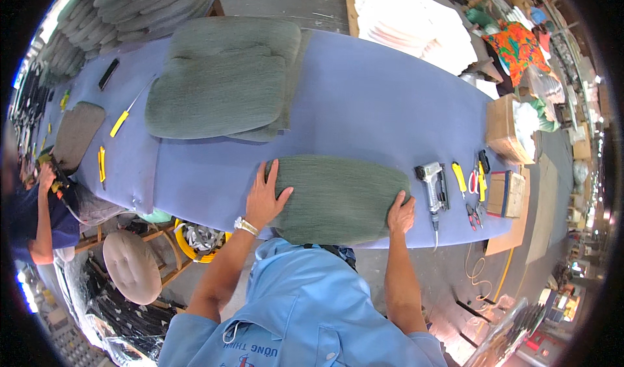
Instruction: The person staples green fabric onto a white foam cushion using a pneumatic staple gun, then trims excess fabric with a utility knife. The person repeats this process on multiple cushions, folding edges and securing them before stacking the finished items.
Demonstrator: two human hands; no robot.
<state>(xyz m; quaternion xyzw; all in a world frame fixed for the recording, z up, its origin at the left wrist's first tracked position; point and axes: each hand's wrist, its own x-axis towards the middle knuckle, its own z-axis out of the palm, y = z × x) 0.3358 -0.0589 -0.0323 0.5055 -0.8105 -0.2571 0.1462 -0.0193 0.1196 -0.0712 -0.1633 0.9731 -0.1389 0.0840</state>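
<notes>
Both ends of the dark green, oblong fabric cushion (341, 198) are under my touch, at the near edge of the blue cloth-covered table (370, 94). My left hand (263, 198) lies spread, thumb apart; my right hand (401, 215) bends at the other end, its grip unclear. The upper face looks fully covered; what remains underneath, I cannot tell.

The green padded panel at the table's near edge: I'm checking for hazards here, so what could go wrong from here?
The green padded panel reaches the near edge of the blue table, so it might slip off if nudged.
The silver tool lies just beyond the right hand; a sideways swing could knock it.
Its hose runs to the table's edge and might snag.
</notes>
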